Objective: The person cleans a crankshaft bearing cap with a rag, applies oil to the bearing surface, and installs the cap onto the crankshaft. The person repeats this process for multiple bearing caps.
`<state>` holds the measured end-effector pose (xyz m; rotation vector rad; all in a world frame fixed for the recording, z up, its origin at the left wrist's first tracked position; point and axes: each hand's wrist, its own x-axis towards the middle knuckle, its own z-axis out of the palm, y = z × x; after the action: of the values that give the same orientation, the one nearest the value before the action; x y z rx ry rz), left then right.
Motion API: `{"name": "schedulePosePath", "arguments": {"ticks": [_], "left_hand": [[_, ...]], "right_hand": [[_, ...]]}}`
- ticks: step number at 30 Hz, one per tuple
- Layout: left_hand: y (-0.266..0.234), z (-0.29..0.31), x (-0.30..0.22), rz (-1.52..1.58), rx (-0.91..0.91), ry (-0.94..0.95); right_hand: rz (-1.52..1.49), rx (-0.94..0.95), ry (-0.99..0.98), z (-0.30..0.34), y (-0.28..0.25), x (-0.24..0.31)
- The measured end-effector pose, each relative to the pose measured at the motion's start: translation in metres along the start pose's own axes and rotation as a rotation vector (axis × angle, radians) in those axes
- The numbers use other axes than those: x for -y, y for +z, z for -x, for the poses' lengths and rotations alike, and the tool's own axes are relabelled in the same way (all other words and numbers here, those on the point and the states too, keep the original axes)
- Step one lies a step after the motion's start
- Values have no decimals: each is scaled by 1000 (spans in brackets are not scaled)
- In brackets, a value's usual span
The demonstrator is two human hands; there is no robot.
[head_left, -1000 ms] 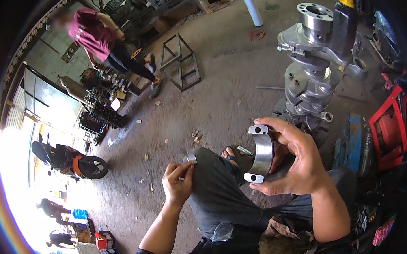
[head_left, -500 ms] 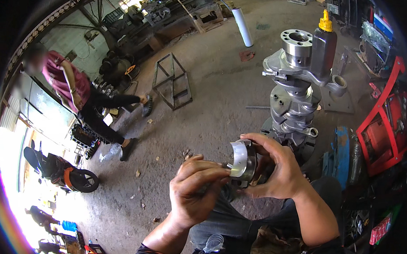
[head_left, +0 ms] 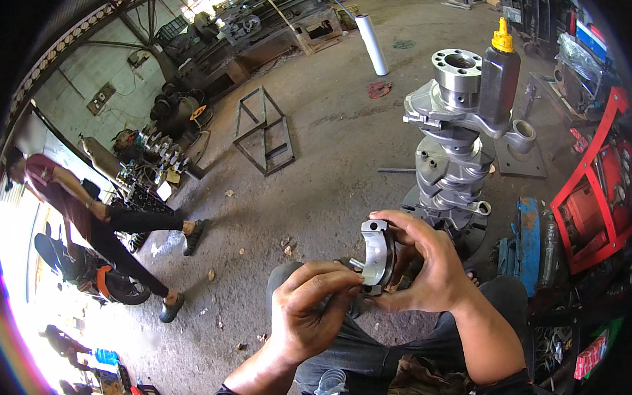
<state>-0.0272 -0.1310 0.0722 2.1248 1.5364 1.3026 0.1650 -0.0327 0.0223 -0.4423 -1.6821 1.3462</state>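
Observation:
My right hand (head_left: 435, 273) holds a curved metal bearing cap (head_left: 390, 268) above my lap, thumb and fingers wrapped around its outside. A smooth, shiny bearing shell (head_left: 376, 257) lines its hollow, which faces left. The cap's upper end shows a dark bolt hole. My left hand (head_left: 309, 306) is closed in a pinch at the lower end of the shell, fingertips touching it. A thin silver pin-like piece (head_left: 356, 263) sticks out by those fingertips; whether they grip it or the shell's edge is hidden. Just beyond my right hand stands a large upright crankshaft (head_left: 454, 158).
A dark bottle with a yellow cap (head_left: 500, 79) stands on the crankshaft, beside a connecting rod (head_left: 521, 136). A red metal frame (head_left: 580, 195) and blue metal piece (head_left: 528, 239) are at right. Left, a person (head_left: 86, 198) walks near a motorbike (head_left: 120, 282). A brown cloth (head_left: 430, 378) lies on my lap.
The bearing cap has turned so its upper end face and bolt hole show. My left fingertips stay at its lower end. The person at left has moved further left.

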Motion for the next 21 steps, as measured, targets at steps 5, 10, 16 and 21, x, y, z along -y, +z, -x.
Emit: {"name": "schedulePosePath", "arguments": {"ticks": [5, 10, 16, 21], "left_hand": [[1, 0, -1, -2, -1, 11], [3, 0, -2, -1, 9, -2], [8, 0, -2, 12, -2, 4], [9, 0, -3, 49, 10, -15]], "right_hand": [[12, -13, -15, 0, 1, -1], [10, -10, 6, 0, 0, -1], [-2, -14, 27, 2, -3, 0], [-1, -18, 27, 2, -3, -1]]}}
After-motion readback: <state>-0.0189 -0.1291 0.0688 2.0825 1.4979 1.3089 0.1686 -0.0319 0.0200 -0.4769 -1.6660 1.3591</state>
